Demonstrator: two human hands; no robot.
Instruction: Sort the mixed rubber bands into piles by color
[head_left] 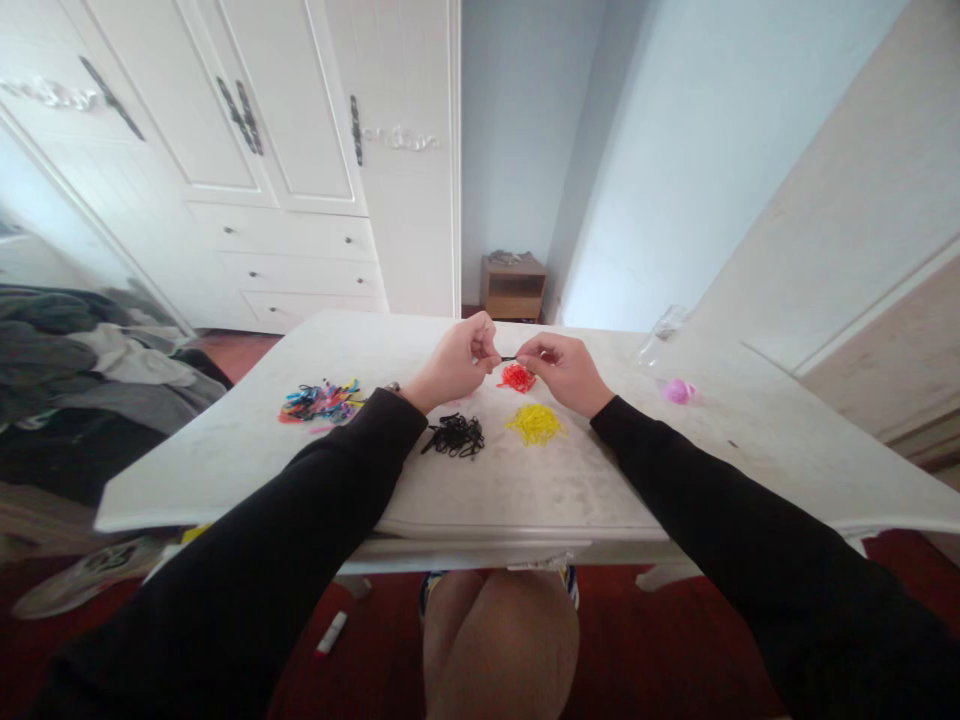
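My left hand (457, 365) and my right hand (568, 372) meet above the far middle of the table. A short black elastic band (508, 358) is stretched between their pinched fingertips. Just below it lies a pile of red elastic bands (517, 378), partly hidden by my right fingers. Nearer to me sit a pile of yellow elastic bands (535, 425) and a loose heap of black elastic bands (456, 436). Left of my left wrist is a mixed, many-coloured pile of bands (319, 402), partly covered by my sleeve.
The white table (480, 500) reaches across in front of me. On its right side are a clear plastic bottle (663, 332) lying tilted and a purple bundle (679, 391). Clothes (97, 380) are heaped at the left. Under the table, a white-and-red tube (331, 634) lies on the floor.
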